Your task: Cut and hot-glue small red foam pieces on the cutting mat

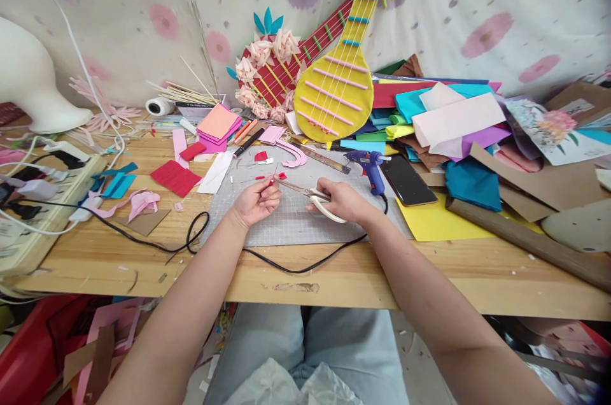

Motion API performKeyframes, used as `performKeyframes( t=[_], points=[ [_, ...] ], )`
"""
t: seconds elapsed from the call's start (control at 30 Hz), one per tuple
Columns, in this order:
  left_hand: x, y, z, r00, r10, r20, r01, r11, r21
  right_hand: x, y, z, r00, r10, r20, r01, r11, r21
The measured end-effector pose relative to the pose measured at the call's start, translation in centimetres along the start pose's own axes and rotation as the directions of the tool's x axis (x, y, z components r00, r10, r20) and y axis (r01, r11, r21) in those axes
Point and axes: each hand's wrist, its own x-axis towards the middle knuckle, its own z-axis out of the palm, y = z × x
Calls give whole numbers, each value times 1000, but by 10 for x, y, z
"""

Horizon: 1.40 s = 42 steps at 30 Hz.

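The right hand (pixel 341 200) is closed around the handles of the scissors (pixel 305 191), blades pointing left and slightly parted at a tiny red strip (pixel 273 181) that the left hand (pixel 255 201) pinches between thumb and fingertips, just above the grey cutting mat (pixel 296 217). To cut such a small piece cleanly, it seems best to keep the strip taut and close to the blade pivot, hold the scissors level, and keep the pinching fingertips clear of the blade line; working low over the mat would keep offcuts from scattering among the red scraps (pixel 270 166) already lying there. The strip is mostly covered by the fingers, so its length and shape are hard to judge, and I cannot tell whether the blades already bite it. The glue gun (pixel 368 166) stands just behind the right hand, its cord (pixel 286 262) trailing across the mat's front edge; a phone (pixel 407 180) lies beside it. The paper pile (pixel 453 125) at right hides the table behind.
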Motion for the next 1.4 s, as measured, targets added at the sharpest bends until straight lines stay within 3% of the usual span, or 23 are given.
performKeyframes(
  t=[0.37,0.77,1.17,1.4],
  points=[
    [0,0,0,1000,-16,-4,16,1000,25,0,1,1,1000,-12,7,12,999,37],
    [0,-2,5,1000,6,7,-6,999,-34,2,0,3,997,34,-75,-36,999,-36],
    [-1,-3,11,995,47,-92,-53,996,-72,2,1,1,999,39,-35,-41,998,-56],
    [-1,-2,9,997,41,-59,-44,998,-54,1,2,1,999,26,-30,-27,999,-27]
  ],
)
